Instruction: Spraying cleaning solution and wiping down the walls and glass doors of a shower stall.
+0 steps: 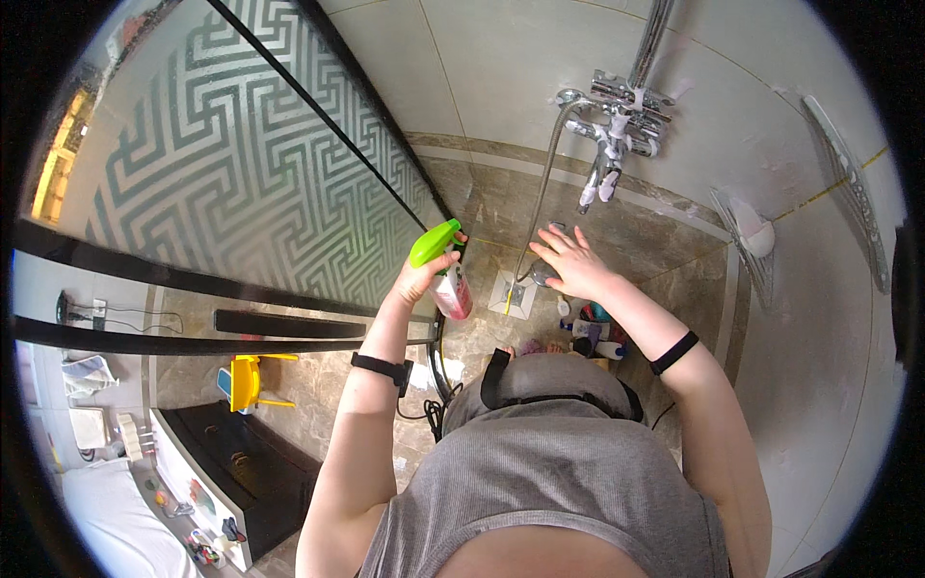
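Note:
My left hand is wrapped round a spray bottle with a bright green trigger head and pink liquid inside. The bottle is close to the glass shower panel. My right hand holds nothing; its fingers are spread above the floor, beside the shower hose. A round shower head lies partly hidden just beneath that hand. Farther off, the chrome shower mixer is on the tiled wall, with white foam on its body and spout.
Two corner shelves, the lower one with a whitish object on it, are fixed at the right. Several bottles stand or lie on the floor by my right side. A square drain is ahead. Beyond the panel is a yellow stool.

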Demonstrator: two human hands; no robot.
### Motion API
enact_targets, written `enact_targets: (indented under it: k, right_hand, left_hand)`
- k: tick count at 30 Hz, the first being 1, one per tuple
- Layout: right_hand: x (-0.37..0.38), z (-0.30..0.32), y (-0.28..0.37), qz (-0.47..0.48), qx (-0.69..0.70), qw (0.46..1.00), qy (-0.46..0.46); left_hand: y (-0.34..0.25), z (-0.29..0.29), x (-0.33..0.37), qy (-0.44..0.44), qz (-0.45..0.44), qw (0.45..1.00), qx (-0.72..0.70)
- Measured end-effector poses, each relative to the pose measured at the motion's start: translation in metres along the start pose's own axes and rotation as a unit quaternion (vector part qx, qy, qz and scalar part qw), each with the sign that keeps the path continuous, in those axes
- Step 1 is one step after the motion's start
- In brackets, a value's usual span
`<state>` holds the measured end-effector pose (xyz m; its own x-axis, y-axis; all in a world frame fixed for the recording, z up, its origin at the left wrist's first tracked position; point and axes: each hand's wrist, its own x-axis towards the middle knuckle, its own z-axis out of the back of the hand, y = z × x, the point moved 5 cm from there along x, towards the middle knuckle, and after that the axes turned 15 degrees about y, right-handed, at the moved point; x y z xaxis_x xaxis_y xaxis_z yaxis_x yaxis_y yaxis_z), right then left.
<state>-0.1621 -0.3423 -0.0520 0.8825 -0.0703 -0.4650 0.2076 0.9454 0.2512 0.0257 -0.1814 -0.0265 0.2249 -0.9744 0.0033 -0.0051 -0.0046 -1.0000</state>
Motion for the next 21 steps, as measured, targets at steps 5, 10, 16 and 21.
enact_targets:
  k: [5, 10, 16, 21]
  right_hand:
    - [0.003, 0.006, 0.002, -0.008, 0.023, 0.999, 0.024]
    - [-0.002, 0.016, -0.005, 0.002, 0.018, 1.0, -0.011]
    - [-0.005, 0.041, -0.019, 0.027, 0.046, 0.997, -0.064]
    - [-0.012, 0.046, -0.032, 0.039, 0.058, 0.995, -0.068]
  left_hand:
    - [0.015, 0.033, -0.009, -0.066, 0.063, 0.996, 0.019]
    - [-0.002, 0.046, -0.008, -0.104, -0.005, 0.991, -0.08]
    - [0.005, 0.061, -0.021, -0.081, 0.045, 0.996, -0.019]
    - [0.008, 0.059, -0.03, -0.072, 0.056, 0.996, -0.012]
